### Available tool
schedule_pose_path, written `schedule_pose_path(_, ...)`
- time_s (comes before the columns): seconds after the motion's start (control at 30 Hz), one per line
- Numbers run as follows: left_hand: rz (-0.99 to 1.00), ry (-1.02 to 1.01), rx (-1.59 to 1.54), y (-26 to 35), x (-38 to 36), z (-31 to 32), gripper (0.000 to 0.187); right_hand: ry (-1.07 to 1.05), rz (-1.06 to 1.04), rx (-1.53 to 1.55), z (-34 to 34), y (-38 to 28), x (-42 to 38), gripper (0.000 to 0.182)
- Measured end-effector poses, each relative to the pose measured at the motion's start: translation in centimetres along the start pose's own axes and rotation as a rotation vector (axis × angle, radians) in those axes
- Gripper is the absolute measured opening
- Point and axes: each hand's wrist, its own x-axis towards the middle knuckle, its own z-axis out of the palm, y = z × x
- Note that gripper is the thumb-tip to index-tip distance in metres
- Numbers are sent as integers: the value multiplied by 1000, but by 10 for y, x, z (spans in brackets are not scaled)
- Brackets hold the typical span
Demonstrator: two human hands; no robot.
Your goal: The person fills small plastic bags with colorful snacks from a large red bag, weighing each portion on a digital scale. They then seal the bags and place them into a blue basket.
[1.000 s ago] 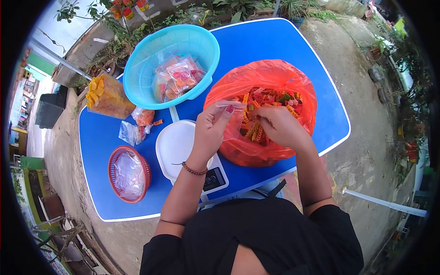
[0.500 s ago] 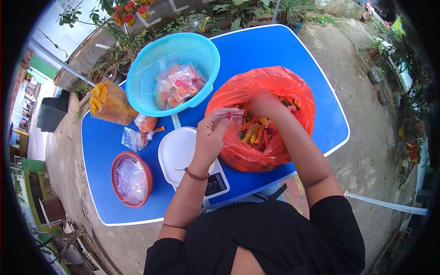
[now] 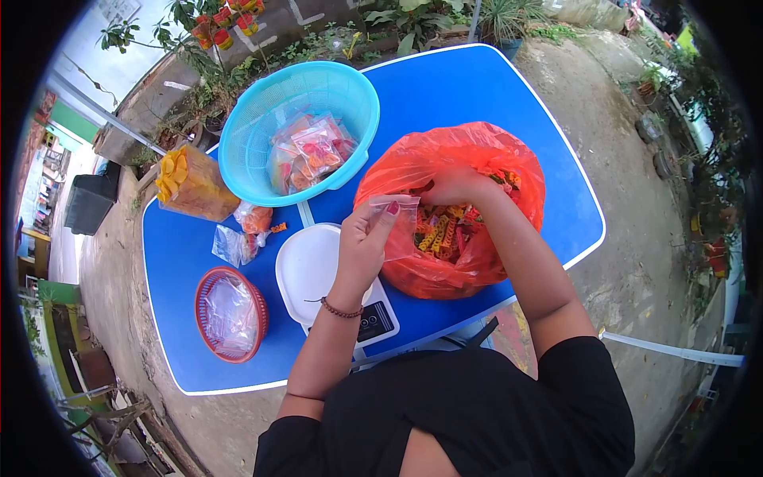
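My left hand (image 3: 362, 242) pinches the top of a small clear zip bag (image 3: 400, 225) and holds it at the near left edge of a large orange plastic bag (image 3: 445, 159). That orange bag holds colourful spiral snacks (image 3: 442, 230). My right hand (image 3: 455, 187) is inside the orange bag, fingers curled on the snacks; whether it holds any I cannot tell. Under my left wrist a white kitchen scale (image 3: 311, 266) with a dark display (image 3: 372, 320) stands on the blue table (image 3: 445, 87).
A turquoise basket (image 3: 254, 127) with several filled small bags stands at the back. A bag of yellow chips (image 3: 189, 184) lies at the left, loose small bags (image 3: 238, 238) nearby. A red basket (image 3: 230, 314) holds empty clear bags. Bare ground surrounds the table.
My right hand moved from the near side of the orange bag to deeper inside it, onto the snacks. My left hand kept hold of the clear bag, shifting only slightly.
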Motion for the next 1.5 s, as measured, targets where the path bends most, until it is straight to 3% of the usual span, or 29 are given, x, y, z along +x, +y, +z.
schedule_pose_path(0.1,-13,4,2,-1,-2,-1,22,-63,37,0,-2,0,-1,47)
schedule_pose_path(0.3,-46,16,-29,1,-8,-2,23,43,-24,41,11,11,-4,43)
schedule_pose_path(0.5,-51,-10,-75,10,-12,-6,24,437,-272,423,13,5,-44,28)
schedule_pose_path(0.6,-59,-18,-78,12,-16,-7,25,347,-201,414,6,1,-62,25)
schedule_pose_path(0.7,-53,-23,-96,13,-17,-10,25,373,-218,807,23,3,-67,27)
schedule_pose_path(0.8,-34,-36,-110,11,-19,-15,26,262,19,1368,30,-6,-73,30)
schedule_pose_path(0.9,-32,-39,-131,10,-25,-20,25,154,-62,1693,41,4,-78,35)
schedule_pose_path(1.0,-55,-26,-194,16,-33,-24,25,111,-152,1811,45,4,-84,37)
schedule_pose_path(1.1,-61,-12,-214,23,-42,-31,24,27,-234,1855,41,-7,-93,37)
schedule_pose_path(1.3,30,78,-183,27,-68,-63,25,-232,-380,1615,48,-40,-90,35)
schedule_pose_path(1.5,74,247,-132,35,-101,-100,25,-99,-375,1039,61,-118,-62,17)
